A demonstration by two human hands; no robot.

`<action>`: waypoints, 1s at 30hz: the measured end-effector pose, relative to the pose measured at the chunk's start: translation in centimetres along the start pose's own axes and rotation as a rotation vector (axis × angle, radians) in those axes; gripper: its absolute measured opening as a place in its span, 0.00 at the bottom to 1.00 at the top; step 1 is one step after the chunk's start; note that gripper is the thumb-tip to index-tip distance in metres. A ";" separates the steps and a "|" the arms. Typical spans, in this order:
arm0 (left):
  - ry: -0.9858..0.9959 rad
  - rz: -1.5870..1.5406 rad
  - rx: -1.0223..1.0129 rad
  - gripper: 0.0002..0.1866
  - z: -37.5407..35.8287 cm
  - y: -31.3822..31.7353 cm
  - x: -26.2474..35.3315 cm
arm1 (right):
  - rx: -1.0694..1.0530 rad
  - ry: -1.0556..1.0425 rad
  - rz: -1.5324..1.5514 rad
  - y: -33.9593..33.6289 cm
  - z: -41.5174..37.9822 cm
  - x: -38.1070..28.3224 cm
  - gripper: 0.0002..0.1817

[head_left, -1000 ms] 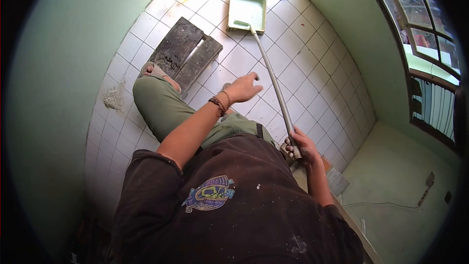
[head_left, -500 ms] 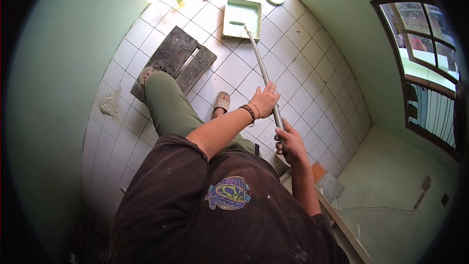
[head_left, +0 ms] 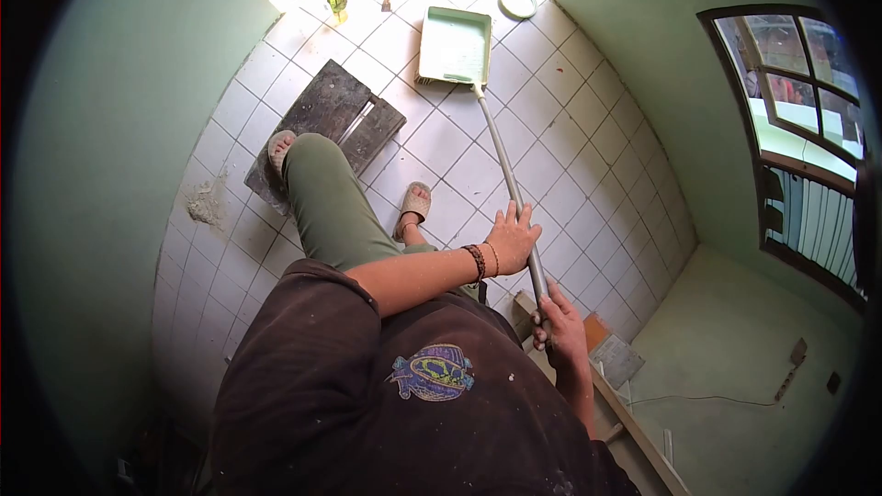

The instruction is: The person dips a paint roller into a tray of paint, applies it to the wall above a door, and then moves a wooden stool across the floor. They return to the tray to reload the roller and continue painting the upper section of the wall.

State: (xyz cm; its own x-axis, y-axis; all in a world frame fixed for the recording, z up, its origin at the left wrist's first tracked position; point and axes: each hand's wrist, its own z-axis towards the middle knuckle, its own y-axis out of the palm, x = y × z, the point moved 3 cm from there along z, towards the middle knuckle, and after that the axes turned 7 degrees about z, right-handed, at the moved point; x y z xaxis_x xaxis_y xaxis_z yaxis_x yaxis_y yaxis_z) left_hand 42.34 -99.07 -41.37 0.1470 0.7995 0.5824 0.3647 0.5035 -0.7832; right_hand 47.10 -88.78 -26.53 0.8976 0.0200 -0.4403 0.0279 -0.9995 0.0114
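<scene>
A long-handled paint roller (head_left: pixel 501 152) runs from my hands up to a pale green paint tray (head_left: pixel 457 37) on the tiled floor. Its roller head lies against the tray's near edge, mostly hidden by the rim. My left hand (head_left: pixel 513 239), with bracelets at the wrist, rests over the middle of the metal pole, its fingers around it. Lower down, near the pole's end, my right hand (head_left: pixel 560 323) grips it from the right side, with fingers wrapped round. Pale green paint coats the inside of the tray.
My foot rests on a dark wooden low bench (head_left: pixel 326 129) left of the tray. A round lid (head_left: pixel 518 5) lies beyond the tray, right. A green cup-like thing (head_left: pixel 337 4) stands at the back left. Planks (head_left: pixel 643 432) lie at lower right, below a window (head_left: pixel 795 129).
Both hands have drawn the pole back towards my body and slightly right. The roller head has slid from the middle of the tray to its near edge.
</scene>
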 end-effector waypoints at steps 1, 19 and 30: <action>-0.014 -0.014 -0.086 0.20 0.0 0.3 -0.1 | 0.024 0.027 -0.063 -0.2 0.4 0.5 0.31; -0.110 -0.058 -0.389 0.23 1.9 4.3 -2.7 | 0.098 0.024 -0.368 -0.9 4.9 4.2 0.28; -0.162 -0.018 -0.188 0.22 -0.6 2.0 -1.8 | 0.045 -0.026 -0.393 1.1 1.8 1.3 0.29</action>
State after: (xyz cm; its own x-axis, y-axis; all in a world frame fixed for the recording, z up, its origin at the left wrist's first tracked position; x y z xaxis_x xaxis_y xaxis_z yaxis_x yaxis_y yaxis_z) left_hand 43.36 -99.67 -43.81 -0.0051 0.8405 0.5418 0.5331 0.4607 -0.7096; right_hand 47.47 -89.85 -28.69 0.8107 0.4017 -0.4259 0.3477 -0.9156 -0.2018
